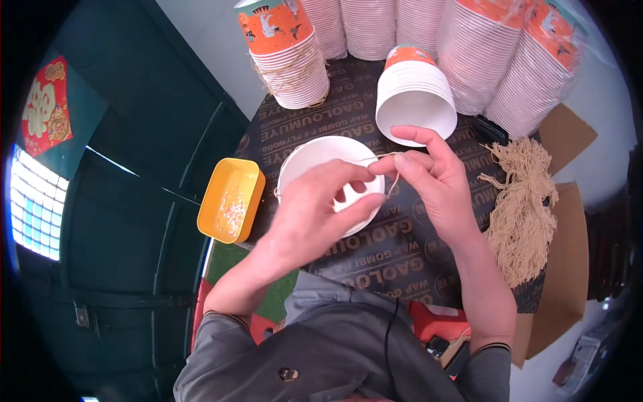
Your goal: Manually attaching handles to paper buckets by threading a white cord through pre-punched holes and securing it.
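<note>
A white paper bucket [309, 156] stands on the dark printed tabletop before me, a string loop showing at its left side. My left hand [315, 208] is bent over it, thumb at the right rim and curled fingers reaching within the rim; its exact grip is partly hidden. Just right of the bucket, my right hand [432, 174] pinches a thin beige string [395, 184] between thumb and fingertip, with the index finger raised. One stretch of the string runs left toward my left fingertips, and another hangs down beside the bucket's rim.
A yellow tray [256, 194] with small pale bits stands at left. Behind are nested white buckets [418, 104] on their side, a bucket stack with strings [291, 74] and wrapped stacks [479, 60]. A beige string bundle [522, 214] and cardboard [562, 268] lie at right, near a black object [492, 129].
</note>
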Demonstrator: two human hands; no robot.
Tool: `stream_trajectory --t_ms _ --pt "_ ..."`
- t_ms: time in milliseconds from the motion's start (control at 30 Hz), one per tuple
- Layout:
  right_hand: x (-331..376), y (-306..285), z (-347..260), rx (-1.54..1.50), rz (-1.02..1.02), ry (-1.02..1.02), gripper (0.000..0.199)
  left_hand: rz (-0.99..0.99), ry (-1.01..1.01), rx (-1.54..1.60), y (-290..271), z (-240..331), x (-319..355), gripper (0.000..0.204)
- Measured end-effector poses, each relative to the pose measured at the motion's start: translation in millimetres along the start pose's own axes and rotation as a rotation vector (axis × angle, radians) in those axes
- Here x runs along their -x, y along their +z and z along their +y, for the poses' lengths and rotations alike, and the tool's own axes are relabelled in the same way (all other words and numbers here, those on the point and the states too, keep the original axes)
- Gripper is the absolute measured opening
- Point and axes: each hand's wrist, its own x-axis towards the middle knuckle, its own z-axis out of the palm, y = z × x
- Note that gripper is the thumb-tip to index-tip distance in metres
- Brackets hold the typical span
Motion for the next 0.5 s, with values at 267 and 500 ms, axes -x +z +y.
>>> stream_trajectory --t_ms 267,500 --pt "1.2 8.0 6.0 -0.069 0.016 -0.123 0.030 -0.008 -0.038 0.164 10.3 -0.9 -3.1 0.019" --pt "7.2 -12.2 -1.5 0.388 0.035 -0.241 0.019 -0.117 -0.063 0.129 -6.0 1.7 -13.5 0.024"
